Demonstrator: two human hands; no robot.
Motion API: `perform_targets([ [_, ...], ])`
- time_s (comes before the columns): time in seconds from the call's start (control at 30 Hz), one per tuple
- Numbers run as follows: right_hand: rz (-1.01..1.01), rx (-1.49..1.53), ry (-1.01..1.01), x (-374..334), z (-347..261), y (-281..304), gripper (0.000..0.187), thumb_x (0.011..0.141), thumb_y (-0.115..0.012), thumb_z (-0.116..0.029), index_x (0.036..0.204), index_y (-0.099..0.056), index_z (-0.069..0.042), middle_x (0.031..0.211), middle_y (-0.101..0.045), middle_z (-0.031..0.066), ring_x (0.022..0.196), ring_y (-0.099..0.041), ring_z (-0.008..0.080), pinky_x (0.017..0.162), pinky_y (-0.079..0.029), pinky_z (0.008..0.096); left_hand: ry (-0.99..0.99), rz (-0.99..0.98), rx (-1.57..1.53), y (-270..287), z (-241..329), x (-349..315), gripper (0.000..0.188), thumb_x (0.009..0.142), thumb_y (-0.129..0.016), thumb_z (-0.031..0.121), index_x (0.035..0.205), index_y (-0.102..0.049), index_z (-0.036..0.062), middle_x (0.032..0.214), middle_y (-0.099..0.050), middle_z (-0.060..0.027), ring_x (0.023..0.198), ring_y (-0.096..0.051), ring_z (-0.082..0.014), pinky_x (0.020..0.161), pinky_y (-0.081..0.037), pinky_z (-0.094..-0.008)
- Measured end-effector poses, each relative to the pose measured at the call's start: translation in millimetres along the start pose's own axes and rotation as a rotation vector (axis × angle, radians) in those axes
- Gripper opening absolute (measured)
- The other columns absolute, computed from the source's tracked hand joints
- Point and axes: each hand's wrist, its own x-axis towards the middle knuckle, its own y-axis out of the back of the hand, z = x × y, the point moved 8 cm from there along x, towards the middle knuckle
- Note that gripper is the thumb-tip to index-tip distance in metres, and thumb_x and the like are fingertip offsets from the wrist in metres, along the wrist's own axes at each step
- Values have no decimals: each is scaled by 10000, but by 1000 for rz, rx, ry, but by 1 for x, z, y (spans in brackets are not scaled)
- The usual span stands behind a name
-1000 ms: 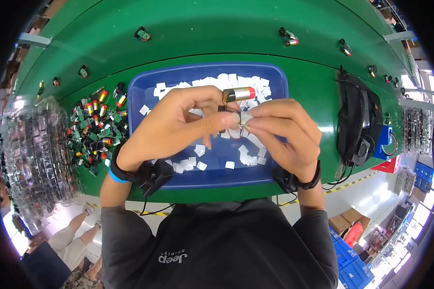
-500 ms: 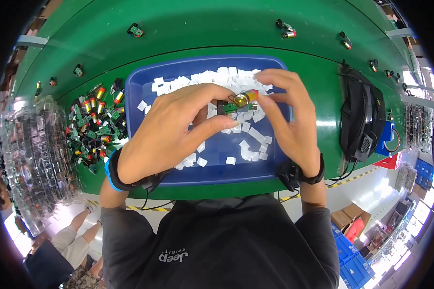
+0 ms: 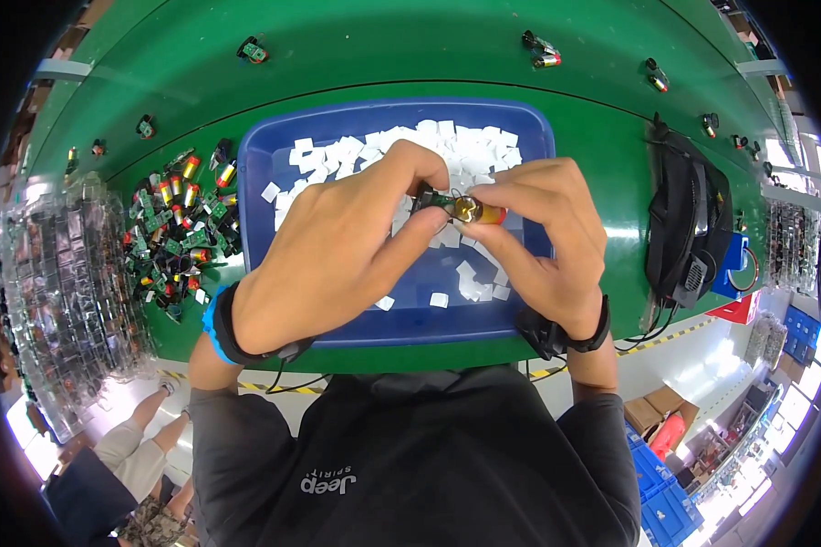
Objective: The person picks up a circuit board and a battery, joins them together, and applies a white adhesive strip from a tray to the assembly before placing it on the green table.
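Observation:
Above a blue plastic bin, my two hands hold one small electronic assembly. My left hand pinches its green circuit board with a black part between thumb and forefinger. Thin wires run from the board to a cylindrical battery cell, gold with a red end. My right hand has thumb and fingertips closed around the cell's near end. Many small white square pieces lie loose in the bin under the hands. My fingers hide part of the board.
A heap of similar board-and-cell assemblies lies left of the bin on the green table. Stacked clear plastic trays stand at the far left. On the right rests a black bag. A few assemblies are scattered at the back.
The cell has turned from pointing up and right to lying nearly level. My right fingers have come in from apart to close on it. My left hand has shifted slightly.

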Motion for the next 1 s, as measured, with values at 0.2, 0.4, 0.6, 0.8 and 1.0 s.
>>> perform_targets([
  [0.2,45,-20,122,-1,-13,-3,362,660,-877,-21,977,-703,-35,929,-688,82,846,-653,278,737,-538,371,-136,67,124,-4,8,-3,128,883,-580,21,999,-534,47,798,-624,-116,626,-598,-310,528,-449,-373],
  [0.4,2,-28,152,-3,-12,-1,356,650,-878,-22,961,-707,-48,938,-692,80,848,-651,277,779,-565,395,-48,-114,-131,-9,-3,-1,91,885,-547,13,970,-552,45,1065,-609,-107,914,-583,-189,767,-458,-323],
  [0.6,-61,-76,253,-6,-21,-6,366,636,-863,-36,971,-716,-47,934,-689,69,866,-631,275,819,-578,415,288,-337,-727,-20,-27,2,125,918,-546,26,1033,-592,45,1203,-601,-63,1086,-553,-164,958,-423,-352],
  [0.8,-13,-209,224,-1,-21,-4,350,619,-827,-40,955,-728,-47,943,-673,57,882,-609,277,800,-570,411,262,-165,-928,-22,-30,4,274,975,-531,34,1244,-581,33,1185,-629,-72,1078,-589,-150,940,-455,-314],
  [1.0,-14,-311,169,0,-19,-5,348,630,-760,-43,977,-746,-59,940,-638,47,898,-592,281,771,-566,408,268,-269,-743,-22,-33,2,318,970,-554,34,1286,-540,6,1106,-653,-77,931,-633,-126,747,-517,-260],
])
